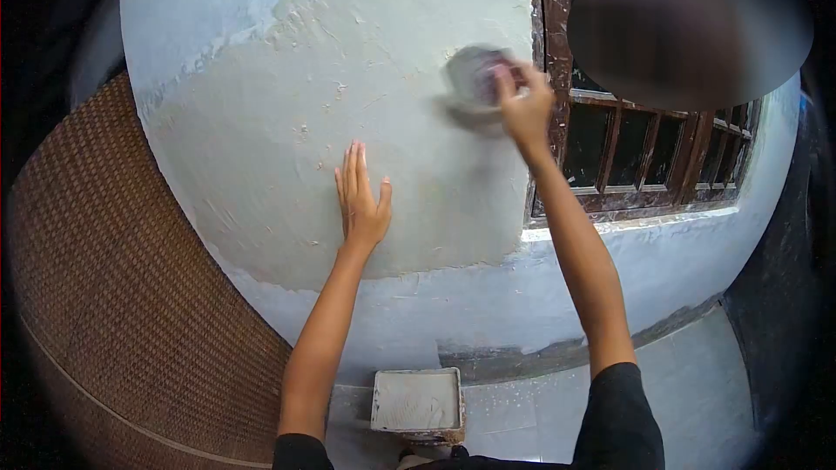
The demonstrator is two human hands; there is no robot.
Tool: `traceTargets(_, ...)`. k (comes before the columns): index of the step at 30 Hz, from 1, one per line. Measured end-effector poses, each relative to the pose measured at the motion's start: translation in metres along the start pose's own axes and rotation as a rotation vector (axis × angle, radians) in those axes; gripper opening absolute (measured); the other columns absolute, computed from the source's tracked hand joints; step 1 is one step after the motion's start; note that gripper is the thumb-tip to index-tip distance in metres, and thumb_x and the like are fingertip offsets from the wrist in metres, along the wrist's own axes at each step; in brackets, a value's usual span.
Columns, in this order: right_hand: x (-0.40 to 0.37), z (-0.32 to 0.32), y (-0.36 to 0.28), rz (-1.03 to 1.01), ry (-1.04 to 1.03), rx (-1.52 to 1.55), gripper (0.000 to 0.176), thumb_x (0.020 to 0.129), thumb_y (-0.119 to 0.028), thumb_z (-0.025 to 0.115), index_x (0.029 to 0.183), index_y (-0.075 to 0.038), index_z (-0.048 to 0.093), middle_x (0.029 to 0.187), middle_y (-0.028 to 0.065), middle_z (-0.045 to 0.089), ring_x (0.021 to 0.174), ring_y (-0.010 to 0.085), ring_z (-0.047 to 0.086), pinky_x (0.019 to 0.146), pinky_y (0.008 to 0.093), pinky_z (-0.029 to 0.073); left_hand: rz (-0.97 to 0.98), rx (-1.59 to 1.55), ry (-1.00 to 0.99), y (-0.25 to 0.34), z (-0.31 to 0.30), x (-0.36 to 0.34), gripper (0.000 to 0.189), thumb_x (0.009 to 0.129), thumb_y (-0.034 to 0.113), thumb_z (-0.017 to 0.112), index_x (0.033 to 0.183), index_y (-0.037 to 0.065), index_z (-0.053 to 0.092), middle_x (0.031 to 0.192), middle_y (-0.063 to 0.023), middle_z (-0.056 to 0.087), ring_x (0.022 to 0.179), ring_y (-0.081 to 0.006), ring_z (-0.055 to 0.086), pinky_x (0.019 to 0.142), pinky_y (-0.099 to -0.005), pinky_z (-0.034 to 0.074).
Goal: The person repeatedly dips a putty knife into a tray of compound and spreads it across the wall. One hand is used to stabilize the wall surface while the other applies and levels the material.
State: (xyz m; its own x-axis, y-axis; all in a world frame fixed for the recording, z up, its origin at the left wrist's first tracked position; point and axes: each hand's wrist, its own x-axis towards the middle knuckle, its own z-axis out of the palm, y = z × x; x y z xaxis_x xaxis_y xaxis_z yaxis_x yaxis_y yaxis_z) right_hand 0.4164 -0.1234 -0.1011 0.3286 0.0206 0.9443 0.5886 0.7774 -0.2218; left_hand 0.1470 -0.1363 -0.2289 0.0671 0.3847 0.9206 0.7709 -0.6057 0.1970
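My left hand (360, 200) lies against the plastered wall (261, 148), fingers stretched out and nothing in them. Higher up and to the right, my right hand (528, 107) grips a round greyish disc (475, 78) by its right side, at the wall near the window frame. Motion blurs the disc, so its exact kind does not show. A damp-looking beige-grey coat with small flakes and ridges covers the wall around both hands, its edges meeting paler blue-white paint.
A brown wooden window (627, 148) with small panes is at right, partly covered by a blurred oval. Woven matting (131, 287) stands along the left. Below, a rectangular tray (416, 400) of pale paste sits above the tiled floor (514, 409), which has white specks.
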Motion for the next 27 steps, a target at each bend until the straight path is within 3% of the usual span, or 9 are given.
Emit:
traceTargets(4, 0.000, 0.008, -0.001, -0.117, -0.254, -0.136, 0.025, 0.083, -0.021, 0.073, 0.105, -0.011, 0.073, 0.085, 0.0143, 0.067, 0.079, 0.0314, 0.061, 0.079, 0.0391, 0.048, 0.027, -0.033, -0.014, 0.006, 0.002, 0.004, 0.067, 0.097, 0.023, 0.049, 0.153, 0.001, 0.020, 0.159, -0.0173, 0.023, 0.149, -0.0338, 0.017, 0.119, -0.0528, 0.008)
traceTargets(6, 0.031, -0.005, 0.032, -0.057, 0.191, -0.130, 0.023, 0.085, -0.019, 0.072, 0.106, -0.008, 0.072, 0.089, 0.0132, 0.069, 0.078, 0.0260, 0.062, 0.076, 0.0360, 0.049, 0.029, -0.038, -0.008, 0.001, -0.001, 0.002, 0.067, 0.097, 0.023, 0.049, 0.153, 0.001, 0.020, 0.159, -0.0172, 0.024, 0.149, -0.0338, 0.017, 0.119, -0.0527, 0.008)
traceTargets(9, 0.049, -0.028, 0.031, 0.245, 0.394, 0.094, 0.022, 0.089, -0.017, 0.069, 0.107, -0.004, 0.070, 0.095, 0.0099, 0.071, 0.080, 0.0202, 0.064, 0.074, 0.0320, 0.050, 0.025, -0.021, 0.004, -0.005, -0.009, -0.001, 0.067, 0.096, 0.022, 0.049, 0.153, 0.001, 0.020, 0.159, -0.0170, 0.024, 0.148, -0.0339, 0.017, 0.119, -0.0528, 0.008)
traceTargets(11, 0.041, -0.030, 0.015, 0.288, 0.316, 0.151, 0.023, 0.090, -0.016, 0.068, 0.108, -0.001, 0.069, 0.096, 0.0069, 0.071, 0.081, 0.0164, 0.065, 0.072, 0.0287, 0.051, 0.010, -0.030, -0.008, -0.005, -0.009, 0.001, 0.067, 0.096, 0.022, 0.049, 0.153, 0.001, 0.020, 0.159, -0.0166, 0.024, 0.149, -0.0335, 0.017, 0.120, -0.0527, 0.009)
traceTargets(13, 0.019, -0.007, 0.005, -0.128, 0.135, -0.019, 0.024, 0.088, -0.017, 0.071, 0.108, -0.002, 0.071, 0.094, 0.0126, 0.071, 0.079, 0.0187, 0.065, 0.071, 0.0312, 0.052, 0.021, -0.045, -0.003, 0.001, -0.003, 0.005, 0.068, 0.095, 0.021, 0.050, 0.153, 0.000, 0.020, 0.159, -0.0171, 0.024, 0.148, -0.0335, 0.018, 0.119, -0.0530, 0.009)
traceTargets(14, 0.003, -0.002, -0.009, 0.009, -0.112, 0.018, 0.024, 0.086, -0.017, 0.073, 0.107, -0.006, 0.072, 0.091, 0.0142, 0.070, 0.080, 0.0214, 0.064, 0.074, 0.0327, 0.051, 0.031, -0.058, 0.000, 0.004, 0.000, 0.006, 0.068, 0.095, 0.020, 0.051, 0.152, 0.000, 0.021, 0.158, -0.0175, 0.025, 0.148, -0.0334, 0.019, 0.119, -0.0534, 0.010)
traceTargets(16, -0.017, 0.010, -0.014, -0.211, -0.310, -0.104, 0.023, 0.082, -0.015, 0.074, 0.105, -0.011, 0.075, 0.084, 0.0152, 0.070, 0.074, 0.0242, 0.062, 0.072, 0.0330, 0.051, 0.042, -0.077, -0.014, 0.012, -0.003, 0.007, 0.068, 0.095, 0.021, 0.051, 0.152, 0.000, 0.021, 0.158, -0.0172, 0.024, 0.148, -0.0334, 0.018, 0.119, -0.0532, 0.010)
traceTargets(23, 0.025, -0.037, 0.031, 0.340, 0.382, 0.036, 0.033, 0.089, -0.014, 0.070, 0.116, 0.003, 0.064, 0.101, 0.0102, 0.070, 0.087, 0.0161, 0.065, 0.079, 0.0286, 0.052, 0.014, -0.081, 0.005, -0.017, -0.030, -0.008, 0.067, 0.096, 0.022, 0.049, 0.152, 0.000, 0.021, 0.158, -0.0172, 0.025, 0.148, -0.0341, 0.018, 0.119, -0.0529, 0.011)
traceTargets(27, 0.004, -0.039, 0.026, 0.362, 0.345, 0.286, 0.036, 0.092, -0.014, 0.068, 0.120, 0.006, 0.059, 0.103, 0.0098, 0.068, 0.091, 0.0129, 0.064, 0.080, 0.0245, 0.051, -0.029, -0.078, 0.001, -0.032, -0.047, -0.020, 0.066, 0.096, 0.022, 0.049, 0.152, -0.001, 0.022, 0.158, -0.0180, 0.025, 0.148, -0.0348, 0.019, 0.120, -0.0522, 0.012)
